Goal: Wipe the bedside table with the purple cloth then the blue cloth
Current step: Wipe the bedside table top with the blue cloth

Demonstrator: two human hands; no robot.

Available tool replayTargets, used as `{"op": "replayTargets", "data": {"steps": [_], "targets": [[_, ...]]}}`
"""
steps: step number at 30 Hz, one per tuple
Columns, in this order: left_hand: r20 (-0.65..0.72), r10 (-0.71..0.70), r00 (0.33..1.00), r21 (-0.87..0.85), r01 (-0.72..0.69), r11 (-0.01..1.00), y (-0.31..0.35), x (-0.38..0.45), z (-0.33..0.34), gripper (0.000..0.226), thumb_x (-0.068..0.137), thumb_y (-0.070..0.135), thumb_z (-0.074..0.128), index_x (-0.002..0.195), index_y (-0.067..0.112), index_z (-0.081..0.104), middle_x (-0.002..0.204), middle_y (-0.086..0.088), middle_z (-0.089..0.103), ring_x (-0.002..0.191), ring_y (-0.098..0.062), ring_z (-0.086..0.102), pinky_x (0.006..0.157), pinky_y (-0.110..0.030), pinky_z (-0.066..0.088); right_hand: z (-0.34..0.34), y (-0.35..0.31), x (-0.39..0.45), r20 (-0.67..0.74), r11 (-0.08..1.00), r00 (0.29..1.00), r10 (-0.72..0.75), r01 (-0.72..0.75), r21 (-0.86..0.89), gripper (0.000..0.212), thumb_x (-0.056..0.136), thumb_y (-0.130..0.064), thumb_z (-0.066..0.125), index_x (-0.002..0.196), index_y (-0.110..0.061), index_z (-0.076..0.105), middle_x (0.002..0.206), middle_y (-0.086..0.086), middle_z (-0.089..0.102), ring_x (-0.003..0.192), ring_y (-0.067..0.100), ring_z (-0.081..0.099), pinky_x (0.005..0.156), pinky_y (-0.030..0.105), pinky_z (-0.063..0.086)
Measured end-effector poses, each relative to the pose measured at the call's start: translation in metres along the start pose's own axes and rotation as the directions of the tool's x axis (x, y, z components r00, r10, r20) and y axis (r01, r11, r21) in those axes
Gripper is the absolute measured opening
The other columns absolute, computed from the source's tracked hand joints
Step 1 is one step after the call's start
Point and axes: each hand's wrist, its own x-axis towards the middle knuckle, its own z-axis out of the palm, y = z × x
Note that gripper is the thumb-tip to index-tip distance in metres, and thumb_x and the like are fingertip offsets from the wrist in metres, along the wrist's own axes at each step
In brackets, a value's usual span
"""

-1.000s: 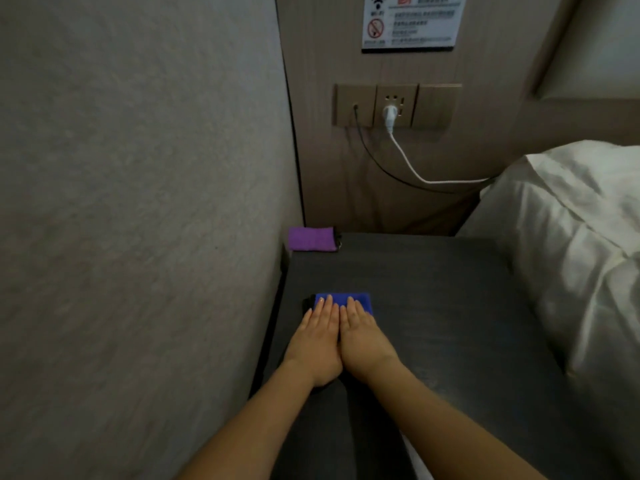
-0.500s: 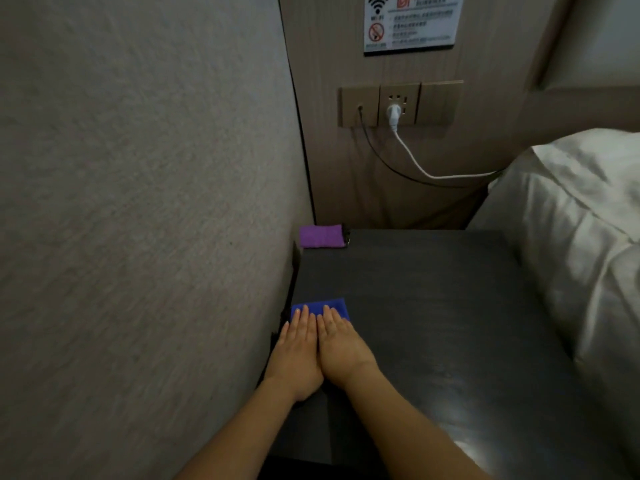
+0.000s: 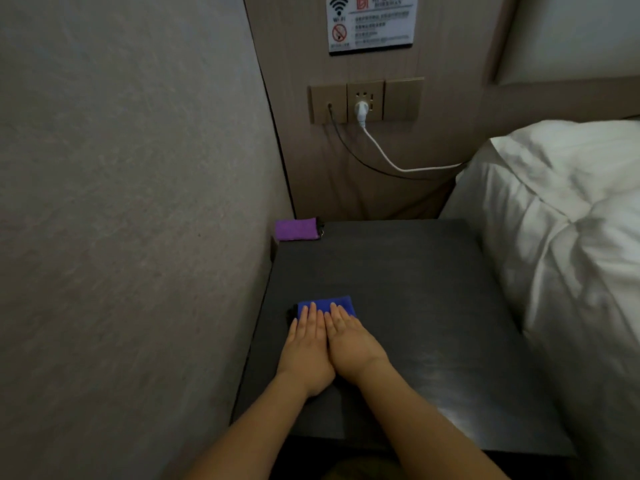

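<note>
A dark bedside table (image 3: 415, 306) fills the middle of the head view. On its left side lies a folded blue cloth (image 3: 329, 302), mostly covered by my hands. My left hand (image 3: 306, 351) and my right hand (image 3: 349, 341) lie side by side, flat with straight fingers, pressing down on the blue cloth. A folded purple cloth (image 3: 297, 229) rests in the table's far left corner against the wall, apart from both hands.
A textured wall (image 3: 138, 202) runs close along the table's left edge. A white duvet and pillow (image 3: 561, 237) border the right side. Above the table's back edge, a wall socket (image 3: 363, 102) holds a white plug whose cable hangs toward the bed.
Both hands slid the blue cloth toward me and to the left along the table, then forward again a little. The purple cloth stayed put.
</note>
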Motion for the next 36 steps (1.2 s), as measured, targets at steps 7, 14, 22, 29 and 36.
{"op": "replayTargets", "data": {"steps": [7, 14, 22, 29, 36], "targets": [[0.015, 0.074, 0.997, 0.042, -0.074, 0.996, 0.045, 0.012, 0.002, 0.075, 0.095, 0.036, 0.029, 0.151, 0.004, -0.009, 0.16, -0.016, -0.016, 0.148, -0.026, -0.015, 0.122, -0.041, -0.004, 0.002, 0.042, -0.026, -0.015, 0.998, 0.998, 0.064, -0.065, -0.015, 0.055, 0.101, -0.02, 0.02, 0.148, -0.006, -0.003, 0.159, 0.013, -0.006, 0.148, 0.022, -0.003, 0.121, 0.035, 0.004], [-0.009, 0.147, 0.989, 0.032, -0.147, 0.989, 0.097, 0.029, 0.002, 0.074, 0.095, 0.034, 0.029, 0.152, 0.003, -0.007, 0.16, -0.016, -0.014, 0.148, -0.026, -0.014, 0.122, -0.041, -0.004, -0.003, 0.092, -0.049, -0.013, 0.99, 0.99, 0.142, -0.142, 0.01, 0.055, 0.1, -0.02, 0.021, 0.148, -0.006, -0.003, 0.159, 0.013, -0.006, 0.148, 0.022, -0.003, 0.121, 0.034, 0.004], [-0.026, 0.242, 0.97, 0.03, -0.242, 0.97, 0.159, 0.043, -0.001, 0.069, 0.097, 0.031, 0.028, 0.152, 0.003, -0.004, 0.161, -0.015, -0.01, 0.149, -0.025, -0.012, 0.122, -0.039, -0.006, -0.003, 0.148, -0.077, -0.029, 0.971, 0.971, 0.238, -0.237, 0.016, 0.055, 0.1, -0.018, 0.022, 0.148, -0.002, 0.001, 0.159, 0.017, -0.002, 0.148, 0.025, 0.002, 0.122, 0.034, 0.005], [-0.012, 0.305, 0.952, 0.053, -0.304, 0.951, 0.198, 0.039, -0.001, 0.066, 0.099, 0.031, 0.024, 0.151, 0.003, -0.004, 0.161, -0.014, -0.011, 0.149, -0.026, -0.012, 0.121, -0.039, -0.007, 0.001, 0.177, -0.104, -0.022, 0.945, 0.944, 0.328, -0.328, 0.009, 0.072, 0.082, -0.029, -0.004, 0.147, 0.0, 0.001, 0.158, 0.019, -0.002, 0.148, 0.026, 0.002, 0.122, 0.034, 0.005], [-0.006, 0.343, 0.939, 0.063, -0.342, 0.938, 0.208, 0.024, 0.002, 0.065, 0.1, 0.032, 0.022, 0.151, 0.003, -0.004, 0.161, -0.014, -0.011, 0.149, -0.025, -0.012, 0.12, -0.037, -0.007, 0.008, 0.176, -0.123, -0.026, 0.929, 0.929, 0.37, -0.37, 0.005, 0.082, 0.074, -0.035, -0.01, 0.147, 0.0, 0.001, 0.158, 0.019, -0.002, 0.148, 0.026, 0.002, 0.122, 0.034, 0.005]]}}
